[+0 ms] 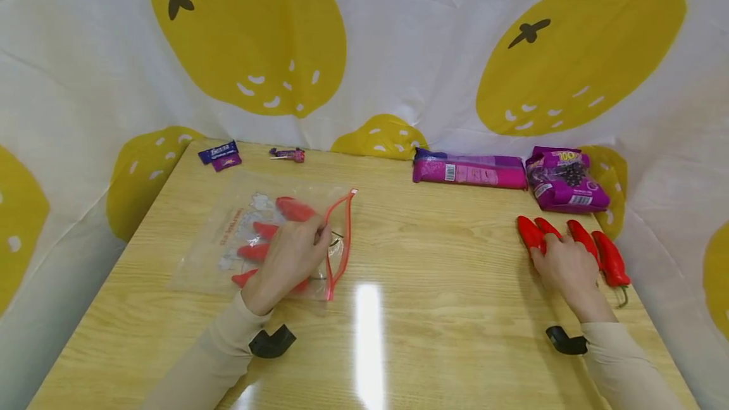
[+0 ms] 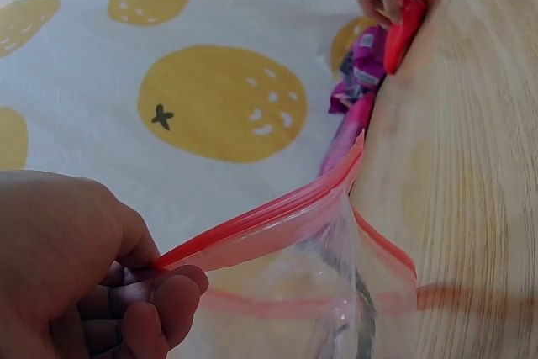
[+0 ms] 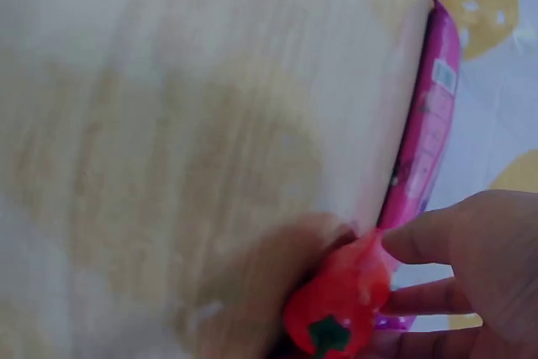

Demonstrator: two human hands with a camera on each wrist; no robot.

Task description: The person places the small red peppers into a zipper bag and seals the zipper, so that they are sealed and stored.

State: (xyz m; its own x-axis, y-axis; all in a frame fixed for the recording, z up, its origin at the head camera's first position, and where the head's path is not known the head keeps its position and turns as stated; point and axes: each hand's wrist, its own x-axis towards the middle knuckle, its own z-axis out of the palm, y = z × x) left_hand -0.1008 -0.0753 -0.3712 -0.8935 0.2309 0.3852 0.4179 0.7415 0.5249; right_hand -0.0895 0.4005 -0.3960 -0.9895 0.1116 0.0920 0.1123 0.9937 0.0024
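Note:
My left hand (image 1: 293, 255) pinches the red zip edge (image 2: 252, 224) of a clear zip bag (image 1: 196, 264) between thumb and fingers. The bag lies flat on the left of the table, its mouth towards the right and parted. Inside it are several red peppers (image 1: 295, 209), partly behind the hand. At the right, my right hand (image 1: 569, 267) grips a red pepper (image 3: 336, 300), the leftmost of a row, with thumb and fingers on its sides. Beside it lie more red peppers (image 1: 612, 258), one partly under the hand.
A long purple packet (image 1: 469, 169) lies at the table's back edge, next to a purple bag (image 1: 566, 179) with dark berries pictured. Wrapped sweets (image 1: 222, 155) and a small lollipop (image 1: 287, 155) lie at the back left. A fruit-patterned cloth (image 1: 398, 49) hangs behind the table.

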